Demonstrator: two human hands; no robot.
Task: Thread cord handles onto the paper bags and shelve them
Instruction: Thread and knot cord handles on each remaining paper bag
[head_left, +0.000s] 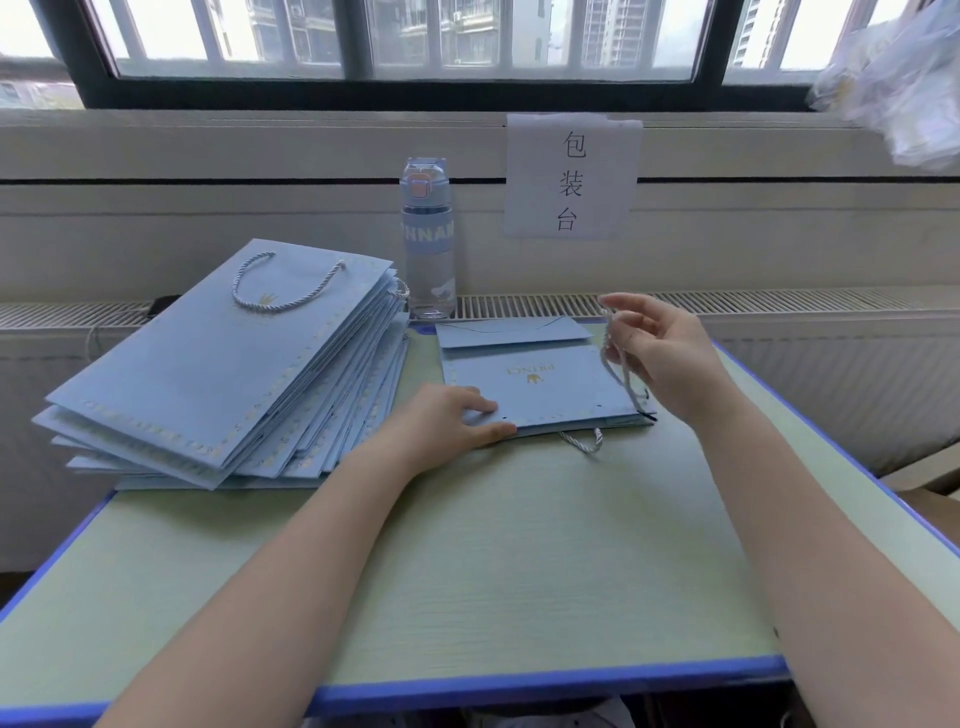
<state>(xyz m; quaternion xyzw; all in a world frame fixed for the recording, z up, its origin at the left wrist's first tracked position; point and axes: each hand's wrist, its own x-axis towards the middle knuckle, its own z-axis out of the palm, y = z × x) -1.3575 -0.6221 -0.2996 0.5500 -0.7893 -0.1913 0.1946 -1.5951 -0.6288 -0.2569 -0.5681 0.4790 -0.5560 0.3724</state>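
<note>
Head view, left hand (448, 420) flat on paper bag (550, 391), fingers (475, 401) straight, right hand (670, 358) raised, pinching cord (622, 375).

Green desk (519, 561), blue edging — barred window (405, 41) behind, daylight; paper sign (571, 176) on wall.
</note>
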